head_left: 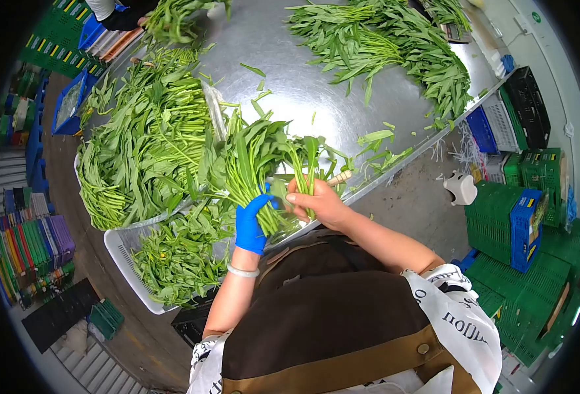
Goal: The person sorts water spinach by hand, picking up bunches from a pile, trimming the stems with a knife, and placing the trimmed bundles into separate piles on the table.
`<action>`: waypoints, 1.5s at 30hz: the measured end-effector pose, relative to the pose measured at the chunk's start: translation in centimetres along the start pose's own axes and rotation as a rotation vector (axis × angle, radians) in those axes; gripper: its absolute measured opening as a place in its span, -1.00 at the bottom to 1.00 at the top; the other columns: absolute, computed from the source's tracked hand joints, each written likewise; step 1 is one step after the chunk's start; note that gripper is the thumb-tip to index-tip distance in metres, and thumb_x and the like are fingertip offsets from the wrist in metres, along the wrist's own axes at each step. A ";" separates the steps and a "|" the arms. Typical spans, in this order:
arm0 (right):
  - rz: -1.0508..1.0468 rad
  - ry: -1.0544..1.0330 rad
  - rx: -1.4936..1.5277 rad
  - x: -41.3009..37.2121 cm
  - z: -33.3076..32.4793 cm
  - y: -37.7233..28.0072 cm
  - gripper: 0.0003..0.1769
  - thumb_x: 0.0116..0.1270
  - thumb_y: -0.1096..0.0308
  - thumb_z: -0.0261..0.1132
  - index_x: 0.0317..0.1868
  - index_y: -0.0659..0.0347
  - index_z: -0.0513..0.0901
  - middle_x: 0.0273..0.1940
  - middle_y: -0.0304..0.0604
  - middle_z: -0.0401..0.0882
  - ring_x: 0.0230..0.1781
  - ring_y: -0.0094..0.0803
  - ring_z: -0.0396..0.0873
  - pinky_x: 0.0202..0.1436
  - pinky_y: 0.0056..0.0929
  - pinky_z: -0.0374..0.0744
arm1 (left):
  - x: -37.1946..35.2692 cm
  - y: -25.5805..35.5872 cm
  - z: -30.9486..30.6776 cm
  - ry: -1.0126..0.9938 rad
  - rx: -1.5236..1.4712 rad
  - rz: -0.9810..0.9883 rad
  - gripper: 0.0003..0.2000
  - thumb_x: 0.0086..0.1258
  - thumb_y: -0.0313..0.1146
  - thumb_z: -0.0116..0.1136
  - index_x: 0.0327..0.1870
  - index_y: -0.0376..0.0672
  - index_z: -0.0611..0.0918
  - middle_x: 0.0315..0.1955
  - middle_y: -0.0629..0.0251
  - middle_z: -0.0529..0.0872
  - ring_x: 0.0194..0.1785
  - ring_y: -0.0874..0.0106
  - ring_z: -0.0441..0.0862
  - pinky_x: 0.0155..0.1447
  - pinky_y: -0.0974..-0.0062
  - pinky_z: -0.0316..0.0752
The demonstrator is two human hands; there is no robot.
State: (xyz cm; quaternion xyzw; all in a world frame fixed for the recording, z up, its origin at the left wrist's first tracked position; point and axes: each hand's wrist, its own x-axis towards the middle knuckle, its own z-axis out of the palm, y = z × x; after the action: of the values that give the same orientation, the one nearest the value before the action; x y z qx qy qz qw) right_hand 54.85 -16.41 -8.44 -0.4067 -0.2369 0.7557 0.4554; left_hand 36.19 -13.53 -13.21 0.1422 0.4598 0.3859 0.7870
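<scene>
My left hand (252,224), in a blue glove, is closed around the lower stems of a bunch of water spinach (247,164), its leaves pointing away from me. Close beside it, my bare right hand (319,203) grips a few upright water spinach stems (309,161) between thumb and fingers. A light wooden handle (340,177) sticks out to the right of that hand; whether the fingers hold it is hidden. Left of both hands lies a big heap of water spinach (152,138), cut ends facing right. Nearer me, a white crate (120,257) holds loose leafy greens (178,253).
The steel table (237,43) has an edge running diagonally at right, with leaf scraps (378,148) near it. More water spinach (388,46) is piled at the far right. Another person's dark-gloved hand (122,18) is at top left. Green crates (493,217) stack on the right.
</scene>
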 end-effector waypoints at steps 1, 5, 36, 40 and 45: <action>0.011 -0.043 -0.008 -0.5 -0.1 -0.5 -0.87 0.37 0.40 0.21 -0.18 0.20 0.42 -0.51 -0.22 0.46 -0.62 -0.58 0.35 -0.59 -0.56 0.31 | 0.0 0.2 0.1 0.008 0.010 -0.012 -0.66 0.24 -0.53 0.14 0.06 -0.33 0.53 -0.21 0.18 0.68 -0.15 0.38 0.64 -0.05 0.46 0.55; 0.003 -0.123 0.205 -2.0 -2.1 -1.7 -0.85 0.37 0.37 0.23 -0.17 0.20 0.43 -0.49 -0.20 0.48 -0.65 -0.59 0.34 -0.61 -0.58 0.30 | 0.8 0.2 0.0 0.070 0.093 0.119 -0.63 0.25 -0.48 0.15 0.10 -0.29 0.52 -0.33 0.26 0.64 -0.34 0.43 0.62 -0.23 0.48 0.55; -0.052 -0.083 -1.528 0.9 0.4 2.5 -0.64 0.08 0.21 0.25 -0.21 0.32 0.59 -0.45 0.11 0.63 -0.38 0.02 0.64 -0.24 -0.06 0.58 | -1.0 -1.8 0.4 0.015 0.159 -0.081 -0.68 0.28 -0.47 0.21 0.07 -0.25 0.56 -0.11 0.26 0.68 -0.07 0.41 0.64 0.04 0.46 0.54; -0.113 -0.124 -1.340 0.1 -0.3 0.2 -0.53 0.13 -0.08 0.32 -0.34 0.23 0.57 -0.54 0.05 0.56 -0.49 0.01 0.57 -0.36 -0.11 0.52 | -0.7 -0.8 0.8 0.004 0.046 -0.080 -0.71 0.25 -0.50 0.22 0.00 -0.27 0.56 -0.19 0.24 0.67 -0.14 0.40 0.65 -0.02 0.47 0.56; -0.152 -0.025 -1.273 -1.8 0.2 -2.7 -0.42 0.18 -0.12 0.35 -0.63 0.26 0.48 -0.73 -0.06 0.39 -0.69 -0.11 0.44 -0.52 -0.21 0.39 | -0.5 0.7 1.5 0.024 -0.027 -0.001 -0.77 0.26 -0.53 0.19 -0.06 -0.28 0.55 -0.29 0.26 0.65 -0.23 0.38 0.64 -0.12 0.43 0.58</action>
State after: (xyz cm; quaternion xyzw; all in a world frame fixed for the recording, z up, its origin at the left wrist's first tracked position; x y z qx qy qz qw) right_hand 56.47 -16.70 -5.70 -0.5706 -0.6729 0.4373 0.1743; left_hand 36.96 -13.22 -11.76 0.1268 0.4640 0.3931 0.7836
